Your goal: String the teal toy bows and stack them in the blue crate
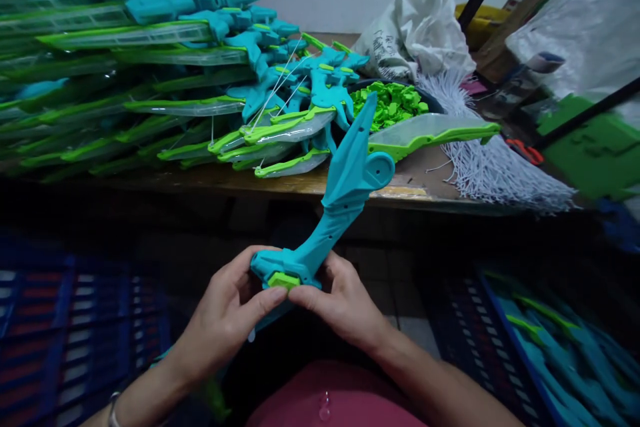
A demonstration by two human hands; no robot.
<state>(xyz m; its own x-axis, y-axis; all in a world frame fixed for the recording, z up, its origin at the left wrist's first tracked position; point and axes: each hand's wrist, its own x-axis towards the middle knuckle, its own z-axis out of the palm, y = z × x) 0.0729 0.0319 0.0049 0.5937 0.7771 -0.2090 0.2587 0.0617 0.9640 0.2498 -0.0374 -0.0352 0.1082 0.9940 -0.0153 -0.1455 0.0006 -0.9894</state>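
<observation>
Between my hands is a teal plastic toy bow (345, 173), held above my lap and tilted up to the right. One clear limb edged in green (430, 133) sticks out to its right. My left hand (227, 310) grips the left side of the bow's middle, thumb against a small lime-green piece (284, 280) set in it. From the right, my right hand (345, 297) closes round the same part, its thumb tip also at the green piece. The bow's lower end is partly hidden behind my hands.
Many similar bows (150, 33) are piled on the bench at left. Behind the held bow sits a dark basin of small green pieces (393, 103). White strings (505, 153), orange-handled scissors (525, 150) and a white sack (415, 20) lie rightward. Blue crates (523, 353) flank me below.
</observation>
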